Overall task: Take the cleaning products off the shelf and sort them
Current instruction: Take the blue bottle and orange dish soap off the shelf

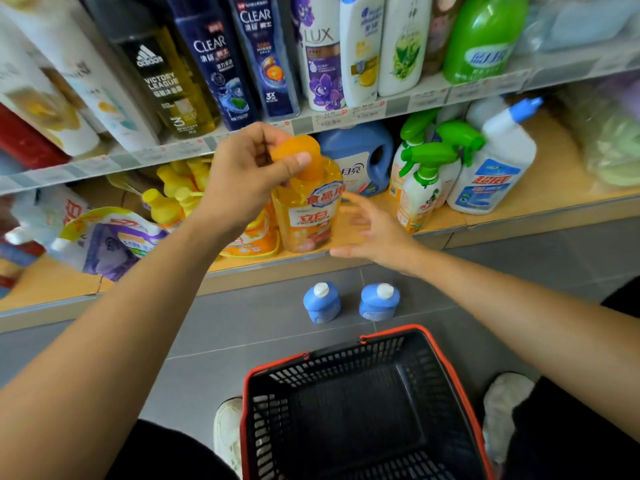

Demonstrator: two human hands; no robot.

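Note:
An orange dish-soap bottle (308,213) stands at the front edge of the lower shelf (512,216). My left hand (249,171) grips its orange cap from above. My right hand (374,233) hovers open just right of the bottle's base, fingers spread, blurred. Behind on the same shelf stand a blue detergent jug (360,157), green-trigger spray bottles (426,181) and a white bottle with a blue nozzle (495,168). Two small blue bottles (322,303) (379,301) stand on the floor below the shelf.
A black basket with a red rim (450,372) sits empty on the grey floor between my shoes. Yellow bottles (173,192) and a refill pouch (110,244) fill the lower shelf's left. Shampoo bottles (263,53) line the upper shelf.

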